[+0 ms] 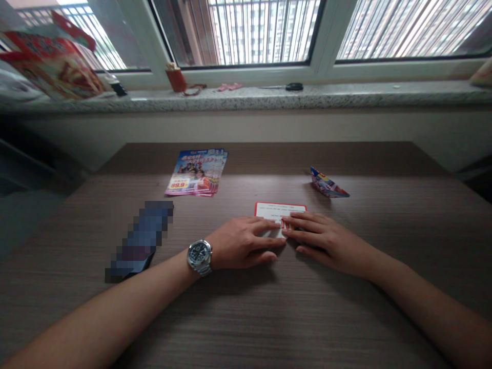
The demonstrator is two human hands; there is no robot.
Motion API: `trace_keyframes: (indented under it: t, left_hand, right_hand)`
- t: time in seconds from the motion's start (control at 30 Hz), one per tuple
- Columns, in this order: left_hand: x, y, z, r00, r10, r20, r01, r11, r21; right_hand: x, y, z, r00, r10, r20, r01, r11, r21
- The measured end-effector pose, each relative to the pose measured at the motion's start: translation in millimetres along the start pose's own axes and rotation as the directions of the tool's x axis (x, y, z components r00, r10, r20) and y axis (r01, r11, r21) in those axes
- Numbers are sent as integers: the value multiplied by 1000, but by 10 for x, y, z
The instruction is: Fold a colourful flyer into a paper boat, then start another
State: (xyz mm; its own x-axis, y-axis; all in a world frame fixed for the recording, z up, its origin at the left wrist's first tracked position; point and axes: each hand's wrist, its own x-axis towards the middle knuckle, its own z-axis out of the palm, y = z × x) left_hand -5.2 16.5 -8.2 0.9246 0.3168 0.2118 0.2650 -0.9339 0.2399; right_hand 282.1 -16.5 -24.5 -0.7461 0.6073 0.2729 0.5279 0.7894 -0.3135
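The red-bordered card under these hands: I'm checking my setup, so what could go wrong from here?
The left hand and right hand both press on the card, so it might crease or slip on the smooth table. The folded paper lies close by and could get knocked. The wristwatch might scrape the table.

Wood-grain table [246, 312], printed flyers [196, 172], folded paper boat [329, 184], red-edged white card [269, 211], pixelated object [140, 241]
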Motion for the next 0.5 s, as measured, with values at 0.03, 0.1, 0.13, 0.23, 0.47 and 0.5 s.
trace_keyframes:
  t: [0.03, 0.1, 0.13, 0.23, 0.47, 0.5]
  left_hand:
    - [0, 4, -3, 1000, -7, 11, 7, 1000, 7]
    - [-2, 14, -4, 1000, -18, 18, 18, 1000, 18]
    - [-2, 20, -5, 1000, -21, 18, 21, 1000, 23]
    - [-1, 35, -6, 1000, -25, 16, 24, 999, 35]
    - [8, 48, -10, 999, -30, 23, 29, 999, 39]
    - [8, 48, -9, 999, -26, 20, 25, 999, 41]
  right_hand:
    - [0, 0, 1, 1000, 1, 3, -1, 1000, 4]
    - [-1, 3, 3, 1000, 2, 10, -2, 1000, 8]
    - [-2, 5, 4, 1000, 5, 14, -5, 1000, 9]
    - [-8, 16, 7, 1000, 15, 20, -15, 1000, 10]
    - [-13, 44, 16, 999, 14, 30, -13, 1000, -10]
    - [-11, 42, 15, 999, 16, 31, -15, 1000, -12]
